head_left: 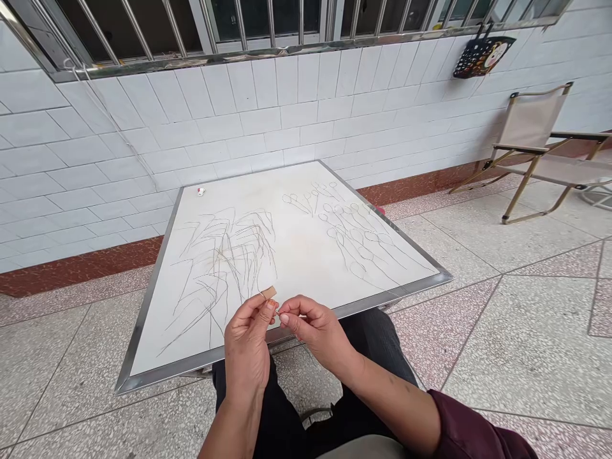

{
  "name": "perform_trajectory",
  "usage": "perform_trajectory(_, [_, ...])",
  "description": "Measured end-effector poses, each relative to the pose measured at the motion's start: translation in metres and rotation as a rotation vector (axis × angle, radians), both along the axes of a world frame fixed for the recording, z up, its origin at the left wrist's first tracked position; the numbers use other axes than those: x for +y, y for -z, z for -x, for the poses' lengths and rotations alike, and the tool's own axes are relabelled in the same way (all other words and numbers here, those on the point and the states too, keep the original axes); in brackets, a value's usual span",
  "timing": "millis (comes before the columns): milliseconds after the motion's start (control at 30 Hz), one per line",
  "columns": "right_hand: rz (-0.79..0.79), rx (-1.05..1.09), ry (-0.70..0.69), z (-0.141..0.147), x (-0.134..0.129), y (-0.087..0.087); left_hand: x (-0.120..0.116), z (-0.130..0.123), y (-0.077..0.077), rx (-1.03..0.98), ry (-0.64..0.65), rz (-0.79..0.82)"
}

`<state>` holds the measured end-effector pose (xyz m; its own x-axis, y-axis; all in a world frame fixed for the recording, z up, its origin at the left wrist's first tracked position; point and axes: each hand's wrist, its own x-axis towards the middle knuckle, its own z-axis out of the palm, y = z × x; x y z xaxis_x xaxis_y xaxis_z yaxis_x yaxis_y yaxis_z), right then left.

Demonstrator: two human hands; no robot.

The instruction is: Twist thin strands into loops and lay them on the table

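Note:
My left hand point(249, 341) is closed in a pinch at the table's near edge, with a small tan strip point(270, 292) at its index fingertip. I cannot tell whether this strip is wrapped on the finger or held. Close beside it, my right hand point(315, 328) pinches with thumb and index finger, its fingertips almost meeting the left ones. A thin wire point(278, 312) seems to run between the two pinches; most of it is hidden by the fingers. Many bent thin wires point(222, 248) lie spread on the table's left half. Wires with round looped ends point(354, 233) lie on the right.
The white table point(296, 268) has a grey metal rim and stands near a tiled wall point(268, 127). A tiny white and red object point(201, 191) sits at its far left corner. A folding chair point(535, 140) stands at the right, below a hanging dark bag point(482, 56).

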<state>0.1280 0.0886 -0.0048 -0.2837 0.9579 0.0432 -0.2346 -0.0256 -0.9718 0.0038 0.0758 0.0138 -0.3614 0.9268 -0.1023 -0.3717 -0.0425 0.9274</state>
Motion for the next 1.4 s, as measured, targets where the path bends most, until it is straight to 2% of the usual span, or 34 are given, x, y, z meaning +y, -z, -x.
perform_trajectory(200, [0.259, 0.248, -0.174, -0.002, 0.004, 0.001, -0.001, 0.002, -0.005, -0.132, 0.185, 0.003])
perform_trajectory(267, [0.285, 0.267, -0.184, -0.002, 0.005, 0.001, -0.001, 0.002, -0.004, -0.147, 0.147, 0.015])
perform_trajectory(367, [0.210, 0.249, -0.159, -0.001, 0.004, 0.001, 0.001, 0.003, 0.001, -0.156, 0.051, 0.041])
perform_trajectory(533, [0.126, 0.207, -0.142, 0.000, 0.003, 0.000, 0.002, 0.002, 0.004, -0.178, 0.000, 0.061])
perform_trajectory(633, [0.193, 0.237, -0.179, -0.002, 0.003, -0.001, 0.000, 0.002, -0.002, -0.178, 0.028, 0.063])
perform_trajectory(767, [0.363, 0.262, -0.303, -0.009, 0.004, -0.003, -0.004, 0.002, -0.011, -0.121, 0.151, 0.023])
perform_trajectory(833, [0.392, 0.256, -0.344, -0.010, 0.004, -0.003, -0.005, 0.002, -0.013, -0.090, 0.181, 0.011])
perform_trajectory(1100, [0.175, 0.222, -0.182, -0.006, 0.001, 0.000, -0.006, -0.001, -0.003, -0.038, 0.001, -0.010])
perform_trajectory(1400, [0.106, 0.177, -0.145, -0.006, -0.002, -0.003, -0.009, -0.008, -0.003, -0.064, -0.078, 0.005])
